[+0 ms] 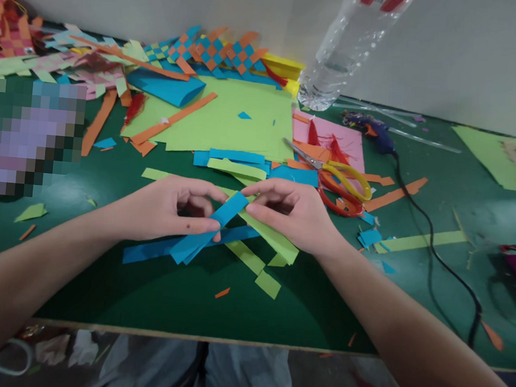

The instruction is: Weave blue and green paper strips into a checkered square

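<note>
Left hand (166,209) pinches 1 blue strip (233,207) across green strips (276,241) pinched by right hand (293,216), low over the table (162,305); crossing looks half-formed, so any next fold needs both pinches firm.

wall (455,48): plain, pale grey | table (162,305): dark green top — light wooden edge

the blue strips (212,225) are long, narrow paper bands. one doubled band slants up to the right, the others lie flat, pointing down to the left. the green strips (266,233) are lime bands of similar width, crossing the blue ones and slanting down to the right — their lower ends fan out, with one short piece just apart. the crossing sits between the left hand (166,206) and the right hand (296,215) — both pinch it.
</note>
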Motion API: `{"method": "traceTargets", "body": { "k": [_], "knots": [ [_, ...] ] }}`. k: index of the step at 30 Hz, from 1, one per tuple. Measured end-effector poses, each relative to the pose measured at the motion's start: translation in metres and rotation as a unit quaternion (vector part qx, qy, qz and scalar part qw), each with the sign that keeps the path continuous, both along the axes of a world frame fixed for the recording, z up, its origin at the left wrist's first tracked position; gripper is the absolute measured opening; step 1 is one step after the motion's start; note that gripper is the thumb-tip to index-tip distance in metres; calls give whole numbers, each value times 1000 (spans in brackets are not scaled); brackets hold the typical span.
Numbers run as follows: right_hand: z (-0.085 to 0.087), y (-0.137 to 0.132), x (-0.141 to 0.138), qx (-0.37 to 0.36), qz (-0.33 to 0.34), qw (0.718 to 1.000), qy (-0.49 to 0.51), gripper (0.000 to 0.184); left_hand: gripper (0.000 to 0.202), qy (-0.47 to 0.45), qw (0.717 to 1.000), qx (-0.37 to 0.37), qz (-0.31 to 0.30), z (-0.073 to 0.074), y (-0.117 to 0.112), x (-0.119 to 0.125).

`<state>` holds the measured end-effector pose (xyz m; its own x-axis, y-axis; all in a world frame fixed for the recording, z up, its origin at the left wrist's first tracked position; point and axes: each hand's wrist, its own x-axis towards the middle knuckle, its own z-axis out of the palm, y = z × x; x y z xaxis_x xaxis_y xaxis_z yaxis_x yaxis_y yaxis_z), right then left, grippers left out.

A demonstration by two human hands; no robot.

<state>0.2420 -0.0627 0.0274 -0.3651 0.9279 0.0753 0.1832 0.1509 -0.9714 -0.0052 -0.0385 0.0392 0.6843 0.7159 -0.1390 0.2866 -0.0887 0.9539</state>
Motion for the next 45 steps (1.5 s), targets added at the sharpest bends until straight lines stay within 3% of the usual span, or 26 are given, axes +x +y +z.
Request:
{"method": "traceTargets", "body": {
  "k": [5, 13, 22, 32, 45],
  "knots": [
    [1, 0, -2, -21, 30, 999, 36, 21, 45, 19, 998, -35, -39, 1, 1, -2],
    [1, -4, -8, -64, 58, 994, 74, 21, 37, -26, 998, 14, 46, -4, -5, 5],
    [-4, -2, -9, -35, 63, 995, 73, 13, 30, -29, 999, 1, 20, -5, -7, 7],
    [-3, -3, -9, -12, 45, 996, 70, 14, 30, -27, 999, -5, 31, -6, -7, 4],
    [-2, -4, -9, -59, 67, 992, 90, 19, 24, -33, 999, 33, 3, -12, -6, 5]
  ]
}}
